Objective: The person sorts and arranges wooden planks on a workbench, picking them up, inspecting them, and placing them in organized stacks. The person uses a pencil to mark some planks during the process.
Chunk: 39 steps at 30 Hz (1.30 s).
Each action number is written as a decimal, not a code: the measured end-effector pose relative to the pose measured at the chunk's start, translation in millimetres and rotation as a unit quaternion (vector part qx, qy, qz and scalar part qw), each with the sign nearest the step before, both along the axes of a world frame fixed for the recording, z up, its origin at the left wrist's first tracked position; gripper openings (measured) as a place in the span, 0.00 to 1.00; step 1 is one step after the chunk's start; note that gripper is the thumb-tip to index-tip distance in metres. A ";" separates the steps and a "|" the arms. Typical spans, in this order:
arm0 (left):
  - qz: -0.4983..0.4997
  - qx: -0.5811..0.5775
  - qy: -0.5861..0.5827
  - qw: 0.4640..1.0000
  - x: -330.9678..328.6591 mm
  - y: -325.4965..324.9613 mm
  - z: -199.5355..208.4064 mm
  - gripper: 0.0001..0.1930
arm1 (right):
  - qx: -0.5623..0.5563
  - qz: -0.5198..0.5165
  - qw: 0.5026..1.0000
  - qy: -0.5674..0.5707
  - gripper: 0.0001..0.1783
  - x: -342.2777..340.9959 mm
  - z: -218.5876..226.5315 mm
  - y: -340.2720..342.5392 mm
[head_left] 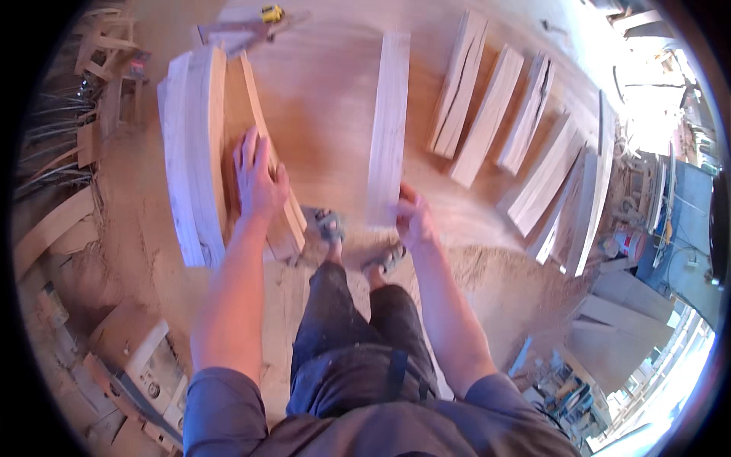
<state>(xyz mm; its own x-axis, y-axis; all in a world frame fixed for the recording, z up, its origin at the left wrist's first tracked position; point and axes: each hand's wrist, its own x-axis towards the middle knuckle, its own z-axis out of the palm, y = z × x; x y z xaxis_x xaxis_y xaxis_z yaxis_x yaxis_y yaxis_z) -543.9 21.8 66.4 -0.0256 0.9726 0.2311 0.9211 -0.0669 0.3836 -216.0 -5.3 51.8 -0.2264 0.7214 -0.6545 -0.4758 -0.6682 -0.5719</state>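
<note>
My right hand [417, 219] is closed round the near right corner of a pale wooden board [389, 126], which stretches away from me across the table. To the left, my left hand [260, 179] lies with fingers stretched over a narrow board [257, 103] at the right side of a group of boards. Beside it, several pale boards [189, 152] stand close together, side against side, their far ends fanning slightly. The undersides of both hands are hidden.
Several separate wood pieces, one a cracked board [459, 84], lie in a slanted row on the wooden tabletop [327, 114] at right. A yellow tape measure [272, 14] sits at the far edge. Sawdust covers the floor [487, 286]; offcuts [72, 228] are piled at left.
</note>
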 end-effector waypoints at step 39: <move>0.011 -0.025 -0.024 0.999 3.1 9.5 4.8 0.22 | 0.006 -0.199 0.886 0.418 0.50 -36.8 20.0 -1.8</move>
<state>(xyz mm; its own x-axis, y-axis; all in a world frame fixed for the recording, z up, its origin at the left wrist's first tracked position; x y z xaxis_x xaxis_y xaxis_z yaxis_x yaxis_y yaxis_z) -540.8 31.3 71.2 -0.0570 0.9821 0.1794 0.9024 -0.0262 0.4300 -252.8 -7.2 71.9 -0.3550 0.8592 -0.3686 -0.9333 -0.3487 0.0861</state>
